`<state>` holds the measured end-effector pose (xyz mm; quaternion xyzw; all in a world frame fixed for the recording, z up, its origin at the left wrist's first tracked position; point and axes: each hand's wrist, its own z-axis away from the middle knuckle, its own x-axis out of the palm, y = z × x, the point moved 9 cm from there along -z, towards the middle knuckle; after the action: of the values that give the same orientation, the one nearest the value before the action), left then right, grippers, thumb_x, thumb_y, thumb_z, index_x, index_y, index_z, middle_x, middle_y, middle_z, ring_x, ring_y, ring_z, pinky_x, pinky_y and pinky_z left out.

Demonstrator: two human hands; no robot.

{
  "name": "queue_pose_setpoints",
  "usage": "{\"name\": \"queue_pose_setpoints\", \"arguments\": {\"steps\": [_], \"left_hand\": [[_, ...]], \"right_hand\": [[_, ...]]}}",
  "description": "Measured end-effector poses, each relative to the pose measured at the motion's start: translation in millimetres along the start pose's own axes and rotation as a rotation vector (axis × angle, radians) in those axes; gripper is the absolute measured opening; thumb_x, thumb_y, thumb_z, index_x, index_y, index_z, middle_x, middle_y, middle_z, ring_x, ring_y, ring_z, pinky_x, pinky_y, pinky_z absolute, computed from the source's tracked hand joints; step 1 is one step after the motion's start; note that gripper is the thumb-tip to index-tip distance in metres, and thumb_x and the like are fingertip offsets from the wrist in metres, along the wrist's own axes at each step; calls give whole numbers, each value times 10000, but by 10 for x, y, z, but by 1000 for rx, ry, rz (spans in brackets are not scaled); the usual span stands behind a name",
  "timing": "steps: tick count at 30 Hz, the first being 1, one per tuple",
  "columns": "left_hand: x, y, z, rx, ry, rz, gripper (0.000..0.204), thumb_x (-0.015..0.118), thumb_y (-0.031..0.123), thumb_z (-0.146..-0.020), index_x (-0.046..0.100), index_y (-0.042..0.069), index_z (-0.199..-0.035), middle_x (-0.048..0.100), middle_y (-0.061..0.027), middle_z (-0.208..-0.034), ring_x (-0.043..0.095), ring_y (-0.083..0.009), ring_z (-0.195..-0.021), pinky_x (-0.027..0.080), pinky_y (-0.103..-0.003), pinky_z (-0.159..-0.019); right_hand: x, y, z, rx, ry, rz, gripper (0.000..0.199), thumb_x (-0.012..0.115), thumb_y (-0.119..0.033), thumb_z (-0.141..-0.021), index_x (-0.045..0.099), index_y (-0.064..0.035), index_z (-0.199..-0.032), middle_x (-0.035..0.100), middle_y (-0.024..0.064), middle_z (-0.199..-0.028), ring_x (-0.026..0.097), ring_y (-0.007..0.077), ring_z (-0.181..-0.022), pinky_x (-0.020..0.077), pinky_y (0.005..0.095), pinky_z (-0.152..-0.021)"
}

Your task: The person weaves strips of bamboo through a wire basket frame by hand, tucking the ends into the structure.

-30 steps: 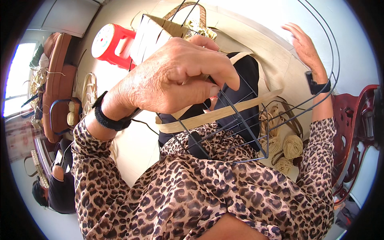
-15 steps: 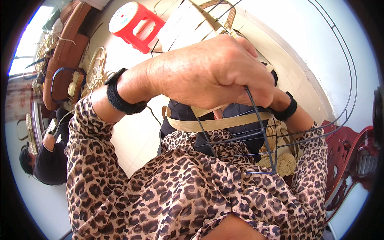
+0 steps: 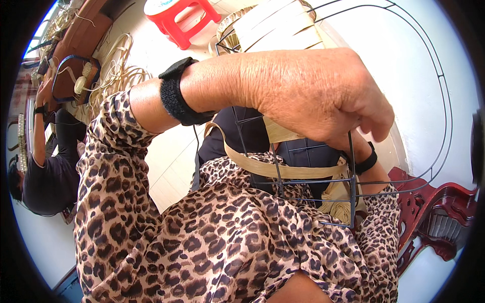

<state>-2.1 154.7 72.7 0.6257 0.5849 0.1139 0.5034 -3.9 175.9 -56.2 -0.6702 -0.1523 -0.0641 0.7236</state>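
Note:
A black wire frame (image 3: 352,202) with a large rounded double-wire loop stands over my lap. My left hand (image 3: 328,96) reaches across it, fingers curled down and closed around one of its upright wires. A flat tan strip (image 3: 283,170) bows loosely across the frame's near side. Broad pale strips (image 3: 278,25) cover the frame's far part. My right hand (image 3: 359,146) is mostly behind my left one, by the frame's right side; its fingers are hidden. Both wrists wear black bands.
Loose tan strips (image 3: 118,65) lie on the floor at left, near a red stool (image 3: 184,22). Another person (image 3: 48,171) sits at far left, below a dark-rimmed basket (image 3: 76,76). A carved red wooden chair (image 3: 429,212) stands at right. Tan cord (image 3: 336,204) shows behind the wires.
My left hand has moved to the right and the wire frame has shifted and turned with it. More of the pale strips shows. At left, the other person's arm is now raised.

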Motion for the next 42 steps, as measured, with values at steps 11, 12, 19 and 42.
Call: {"name": "queue_pose_setpoints", "arguments": {"steps": [11,12,19,42], "left_hand": [[-8,301,949,1,451,-788,250,712,210,-709,530,39,-703,509,-22,-579,427,-102,-458,303,-237,-400],[47,284,944,-117,417,-780,254,722,199,-692,527,36,-704,496,-23,-566,429,-110,-453,305,-243,-405],[261,265,978,-311,527,-848,193,670,-28,-623,530,1,-753,445,-33,-518,420,-154,-410,322,-263,-413],[101,170,1169,-322,630,-389,119,582,-37,-727,510,-11,-819,561,-79,-671,473,-132,-493,351,-227,-438]], "right_hand": [[-8,-13,-35,-180,89,359,290,616,-97,-796,506,24,-1036,626,80,-870,606,167,-766,485,279,-694],[14,-58,-42,-244,80,520,299,621,-102,-792,506,25,-1038,627,81,-866,607,167,-762,485,279,-693],[51,-138,42,-408,111,806,328,638,-127,-777,525,21,-1046,625,90,-891,593,169,-812,474,284,-720],[8,-211,167,-514,125,979,323,662,-150,-772,549,11,-1027,619,99,-938,578,178,-837,452,284,-739]]}}
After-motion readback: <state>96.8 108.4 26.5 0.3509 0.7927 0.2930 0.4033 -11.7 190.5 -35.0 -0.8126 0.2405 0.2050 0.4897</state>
